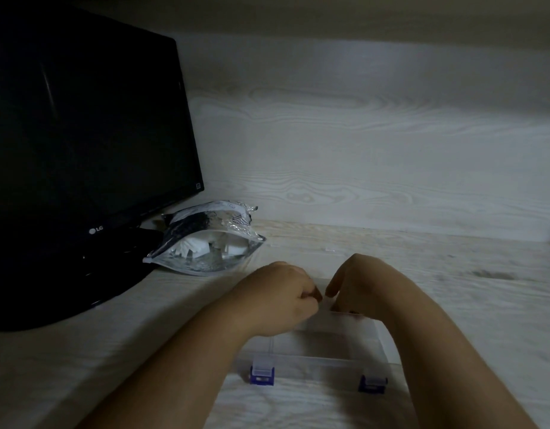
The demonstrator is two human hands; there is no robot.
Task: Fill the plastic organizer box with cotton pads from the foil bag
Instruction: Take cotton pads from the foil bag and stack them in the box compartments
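A clear plastic organizer box [317, 363] with two blue latches on its near side lies on the desk in front of me, and its inside looks bare. My left hand [277, 301] is curled at the box's far left corner and pinches its rim. My right hand [363, 289] points its fingers down over the far rim, thumb and fingers closed on that edge. The faint clear lid seems to lie behind the hands. A silver foil bag [205, 261] sits open to the left, with white cotton pads [205, 244] showing in its mouth.
A black LG monitor [81, 134] on a wide dark base [66, 289] fills the left side, right behind the bag. A pale wood-grain wall panel [376, 134] rises at the back of the desk [453, 274].
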